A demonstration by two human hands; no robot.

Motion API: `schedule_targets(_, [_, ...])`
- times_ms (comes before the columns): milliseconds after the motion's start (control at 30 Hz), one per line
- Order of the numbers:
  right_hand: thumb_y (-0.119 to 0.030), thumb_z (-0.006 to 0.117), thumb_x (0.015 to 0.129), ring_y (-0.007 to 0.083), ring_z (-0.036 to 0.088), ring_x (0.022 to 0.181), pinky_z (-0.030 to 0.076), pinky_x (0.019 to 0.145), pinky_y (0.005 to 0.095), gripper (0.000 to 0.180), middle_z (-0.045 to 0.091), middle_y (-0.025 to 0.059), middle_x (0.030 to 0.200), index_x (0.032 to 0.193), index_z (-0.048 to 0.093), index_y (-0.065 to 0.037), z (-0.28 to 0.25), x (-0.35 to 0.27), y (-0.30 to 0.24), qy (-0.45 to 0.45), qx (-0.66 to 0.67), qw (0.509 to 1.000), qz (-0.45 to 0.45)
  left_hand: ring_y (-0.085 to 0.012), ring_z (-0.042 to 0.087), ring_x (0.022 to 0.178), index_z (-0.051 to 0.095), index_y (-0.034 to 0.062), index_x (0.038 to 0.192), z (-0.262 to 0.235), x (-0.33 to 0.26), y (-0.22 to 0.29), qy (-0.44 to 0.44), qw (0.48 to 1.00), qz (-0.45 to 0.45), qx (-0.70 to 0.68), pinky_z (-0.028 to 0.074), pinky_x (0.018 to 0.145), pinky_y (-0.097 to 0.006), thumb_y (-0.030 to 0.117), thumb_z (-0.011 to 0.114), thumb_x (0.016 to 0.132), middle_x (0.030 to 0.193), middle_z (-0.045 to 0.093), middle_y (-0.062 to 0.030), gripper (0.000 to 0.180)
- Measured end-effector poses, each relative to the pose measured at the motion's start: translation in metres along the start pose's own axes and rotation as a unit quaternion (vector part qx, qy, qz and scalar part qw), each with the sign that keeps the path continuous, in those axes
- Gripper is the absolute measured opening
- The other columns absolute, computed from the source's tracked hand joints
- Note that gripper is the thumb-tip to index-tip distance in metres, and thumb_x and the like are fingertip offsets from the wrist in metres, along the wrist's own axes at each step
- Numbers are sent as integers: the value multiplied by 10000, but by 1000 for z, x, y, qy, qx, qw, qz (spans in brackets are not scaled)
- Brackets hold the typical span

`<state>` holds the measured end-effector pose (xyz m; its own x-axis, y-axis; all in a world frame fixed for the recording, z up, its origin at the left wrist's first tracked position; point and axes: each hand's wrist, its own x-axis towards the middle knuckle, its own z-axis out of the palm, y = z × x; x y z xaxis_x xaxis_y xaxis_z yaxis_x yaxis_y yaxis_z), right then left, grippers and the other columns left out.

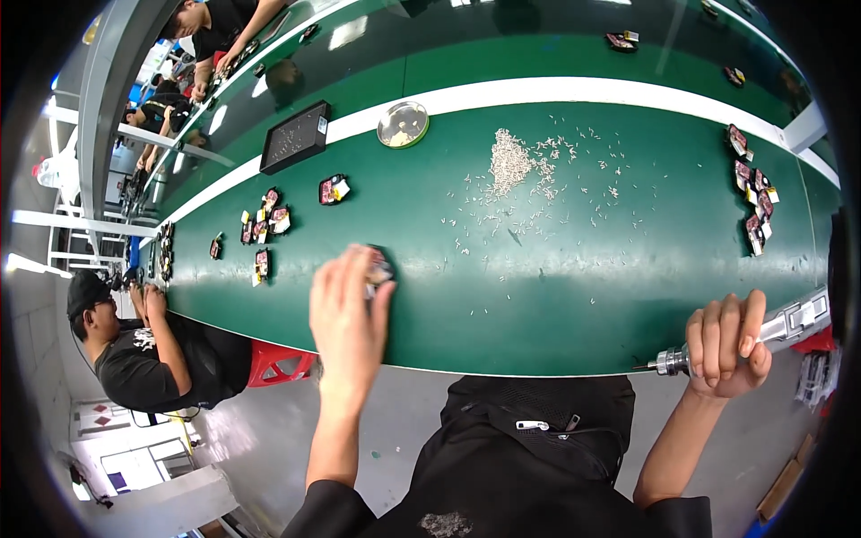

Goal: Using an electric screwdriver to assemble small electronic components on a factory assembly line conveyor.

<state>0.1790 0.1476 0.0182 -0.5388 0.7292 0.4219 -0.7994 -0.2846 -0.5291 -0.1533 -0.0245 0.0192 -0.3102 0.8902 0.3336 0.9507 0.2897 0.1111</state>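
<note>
Near the front edge of the green work surface (448, 332), my left hand (345, 300) is closed around a small black part with a reddish circuit (380, 265). The fingers are slightly blurred and cover much of it. At the right, my right hand (728, 345) grips a silver power screwdriver (794, 321), its thin bit pointing left just over the table edge. A heap of tiny silvery screws (509, 166) lies across the middle, with many scattered around it.
A round dish (403, 125) and a black tray (296, 137) stand along the white rail (556, 91). Similar black parts cluster at left (266, 218) and far right (755, 202); a single one (334, 189) lies between. A co-worker (134, 350) sits at left; others work farther back.
</note>
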Motion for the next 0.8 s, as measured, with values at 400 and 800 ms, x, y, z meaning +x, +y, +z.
schedule_targets(400, [-139,501,873,111,381,368,389,452,286,119,393,9,480,820,429,-61,1,-22,36,129,63,989,41,-263,588,833,622,-16,920,21,50,20,58,991,98,-66,491,702,-366,-14,675,752,916,598,-93,177])
schedule_targets(800, [-147,481,887,112,382,384,403,468,298,117,386,7,484,832,427,-59,0,-24,36,150,82,985,21,-235,577,722,608,16,816,27,71,31,27,987,160,-7,472,607,-353,-3,696,737,826,575,-60,119])
